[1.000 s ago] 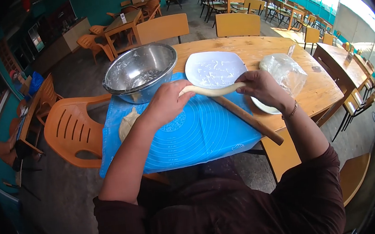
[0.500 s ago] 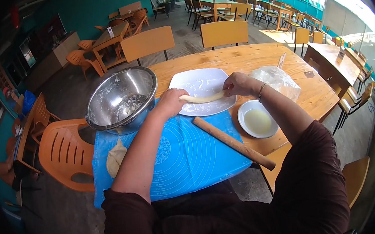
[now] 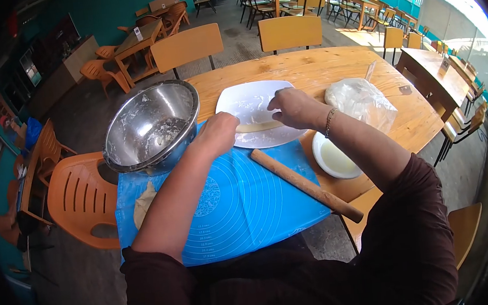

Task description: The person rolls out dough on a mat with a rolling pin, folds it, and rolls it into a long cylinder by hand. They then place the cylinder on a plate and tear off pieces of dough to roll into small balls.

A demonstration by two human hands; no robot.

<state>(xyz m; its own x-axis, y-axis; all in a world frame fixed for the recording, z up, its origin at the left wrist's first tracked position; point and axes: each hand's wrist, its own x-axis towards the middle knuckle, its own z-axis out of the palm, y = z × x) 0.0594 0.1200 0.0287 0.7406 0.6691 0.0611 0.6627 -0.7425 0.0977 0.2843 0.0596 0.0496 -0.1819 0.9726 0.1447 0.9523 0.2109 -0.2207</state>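
Observation:
A pale rope of dough (image 3: 259, 127) lies across the white plate (image 3: 239, 97). My left hand (image 3: 221, 132) is closed at the rope's left end, its fingers hiding that tip. Over the right side of the plate, my right hand (image 3: 299, 110) has its fingers bent, with a gap between thumb and forefinger and no dough visible in it. A wooden rolling pin (image 3: 308, 184) rests slantwise on the blue baking mat (image 3: 243, 210). Partly behind my left forearm sits a flattened piece of dough (image 3: 143, 205).
A floury steel bowl (image 3: 154, 125) stands left of the plate. On the right are a white bowl of pale liquid (image 3: 337, 159) and a clear plastic bag (image 3: 361, 102) holding something white. Chairs (image 3: 290, 33) line the wooden table's (image 3: 208, 77) far side.
The dough rope, held between both hands before, now rests on the plate. My right hand has released its end and moved slightly up and left.

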